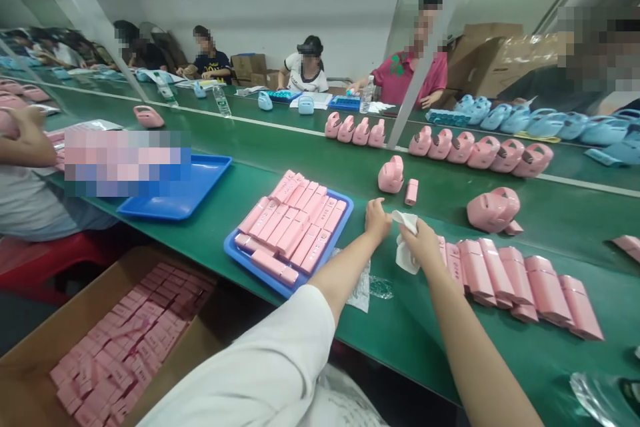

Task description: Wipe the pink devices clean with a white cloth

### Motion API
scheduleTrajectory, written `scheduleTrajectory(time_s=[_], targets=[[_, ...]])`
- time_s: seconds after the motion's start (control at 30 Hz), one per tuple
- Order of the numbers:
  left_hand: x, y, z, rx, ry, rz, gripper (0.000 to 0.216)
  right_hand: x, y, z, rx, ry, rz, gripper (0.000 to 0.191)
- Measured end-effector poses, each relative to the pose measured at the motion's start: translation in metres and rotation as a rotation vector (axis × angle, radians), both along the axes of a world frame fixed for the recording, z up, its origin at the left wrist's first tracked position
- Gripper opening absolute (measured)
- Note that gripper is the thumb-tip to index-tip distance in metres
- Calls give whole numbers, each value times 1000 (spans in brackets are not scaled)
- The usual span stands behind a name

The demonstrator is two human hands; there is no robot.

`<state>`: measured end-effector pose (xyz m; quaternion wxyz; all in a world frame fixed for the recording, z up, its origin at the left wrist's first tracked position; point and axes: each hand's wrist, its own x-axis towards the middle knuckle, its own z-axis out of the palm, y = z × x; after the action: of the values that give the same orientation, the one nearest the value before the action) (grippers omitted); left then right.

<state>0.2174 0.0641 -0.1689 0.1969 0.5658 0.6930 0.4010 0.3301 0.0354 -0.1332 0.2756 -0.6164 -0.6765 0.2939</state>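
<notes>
My right hand (424, 241) is closed on a crumpled white cloth (407, 260), which hangs below the fingers. Just left of it, my left hand (379, 220) is curled over the green table; whatever its fingers hold, if anything, is hidden. Beyond my hands stand a pink basket-shaped case with a loop handle (391, 175) and a small pink block (411, 191). A row of pink oblong pieces (547, 287) lies beside my right forearm. To the left of my hands, a blue tray (345, 213) is piled with similar pink oblong pieces (287, 230).
An open carton (25, 367) of pink pieces sits low at the left. Another blue tray (175, 197) lies near a neighbour's arm (27, 137). Pink cases (483, 152) line the table's middle strip. Co-workers sit opposite, near blue cases (545, 123). Clear plastic wrap (360, 287) lies close by.
</notes>
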Motion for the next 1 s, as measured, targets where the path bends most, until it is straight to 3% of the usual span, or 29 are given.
scheduleTrajectory(time_s=[0.1,0.2,0.33,0.4,0.5,0.6,0.77,1.0], targets=[[-7,-11,17,-16,99,-65,49,5,-18,-12,-97,232,55,45],[-35,-20,49,-39,223,-44,39,11,-25,-25,-188,429,64,61],[-109,-37,97,-125,372,207,36,16,-24,-36,-231,587,40,64],[-150,-50,110,-176,419,361,32,15,-24,-36,-249,619,44,59],[-192,-71,109,-247,459,467,32,14,-25,-33,-263,630,53,46],[-206,-84,95,-284,515,459,35,15,-27,-29,-270,636,41,33],[-204,-91,84,-297,600,444,27,16,-28,-28,-316,696,0,27],[-171,-121,112,-43,664,345,23,9,-30,-22,-338,863,-19,29]])
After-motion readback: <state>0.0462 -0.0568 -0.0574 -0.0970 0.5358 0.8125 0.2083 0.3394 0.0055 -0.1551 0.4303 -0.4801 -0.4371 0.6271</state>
